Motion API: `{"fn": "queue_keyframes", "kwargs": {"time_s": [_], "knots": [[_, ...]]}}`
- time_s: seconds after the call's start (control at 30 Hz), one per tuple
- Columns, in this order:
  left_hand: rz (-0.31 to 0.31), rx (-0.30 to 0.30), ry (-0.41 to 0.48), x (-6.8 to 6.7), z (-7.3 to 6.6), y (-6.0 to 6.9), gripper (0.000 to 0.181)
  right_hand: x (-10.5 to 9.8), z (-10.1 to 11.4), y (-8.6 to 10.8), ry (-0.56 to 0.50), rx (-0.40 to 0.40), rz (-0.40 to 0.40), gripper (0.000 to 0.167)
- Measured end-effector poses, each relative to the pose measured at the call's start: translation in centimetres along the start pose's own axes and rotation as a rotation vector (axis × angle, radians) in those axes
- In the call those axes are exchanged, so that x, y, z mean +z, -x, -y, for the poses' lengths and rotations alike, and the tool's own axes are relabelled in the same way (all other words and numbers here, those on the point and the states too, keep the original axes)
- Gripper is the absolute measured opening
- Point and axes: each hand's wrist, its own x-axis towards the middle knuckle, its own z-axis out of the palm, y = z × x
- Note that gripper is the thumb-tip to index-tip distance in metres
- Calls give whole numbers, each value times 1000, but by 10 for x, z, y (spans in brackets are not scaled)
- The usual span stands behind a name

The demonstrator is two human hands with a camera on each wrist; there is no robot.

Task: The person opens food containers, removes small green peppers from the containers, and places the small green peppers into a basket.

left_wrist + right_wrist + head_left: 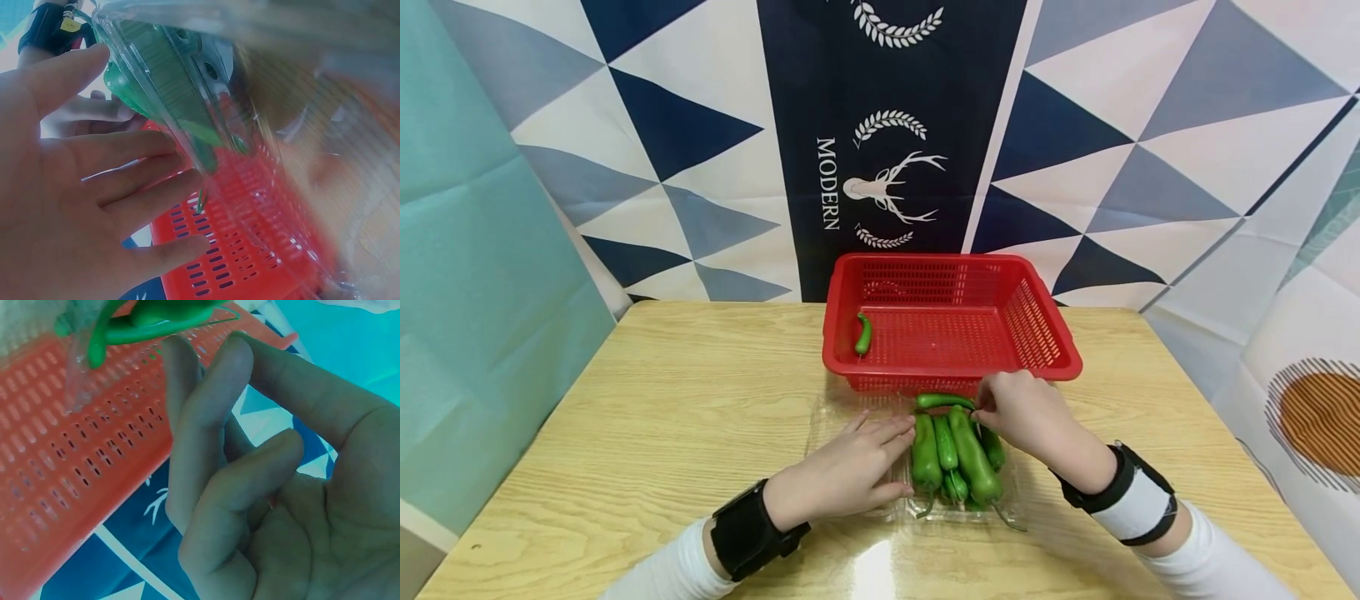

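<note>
Several green peppers of different sizes lie in a clear plastic box (891,508) on the table, two long ones (976,458) on top. My left hand (850,467) lies over the box's left part, fingers nearly straight, fingertips beside a long pepper (925,454). My right hand (1026,412) reaches to the far end of the heap with fingers bent. Its thumb and forefinger tips come together by the end of a small green chili pepper (942,401). In the right wrist view a thin stem (228,312) shows just beyond those fingertips; whether they pinch it is unclear.
Directly behind the box stands a red plastic basket (936,371) with slotted walls. One small green chili pepper (863,335) lies inside at its left. The wooden table (700,375) ends against a patterned cloth (895,167) at the back.
</note>
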Motion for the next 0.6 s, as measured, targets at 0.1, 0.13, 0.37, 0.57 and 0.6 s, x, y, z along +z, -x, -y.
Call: {"fn": "queue_keyframes", "kwargs": {"time_s": [0.1,0.13,0.37,0.57,0.6], "knots": [[7,-4,1,0,-1,0,67,3,-3,2,23,-10,-5,8],[8,-6,2,0,-1,0,67,4,-4,2,35,-10,-3,8],[4,-2,2,-1,-2,0,67,11,-7,2,74,15,46,11],[5,-4,11,-1,-2,0,67,17,-8,0,66,27,72,13],[5,-5,13,-1,-2,0,67,17,-8,0,67,28,70,13]]}}
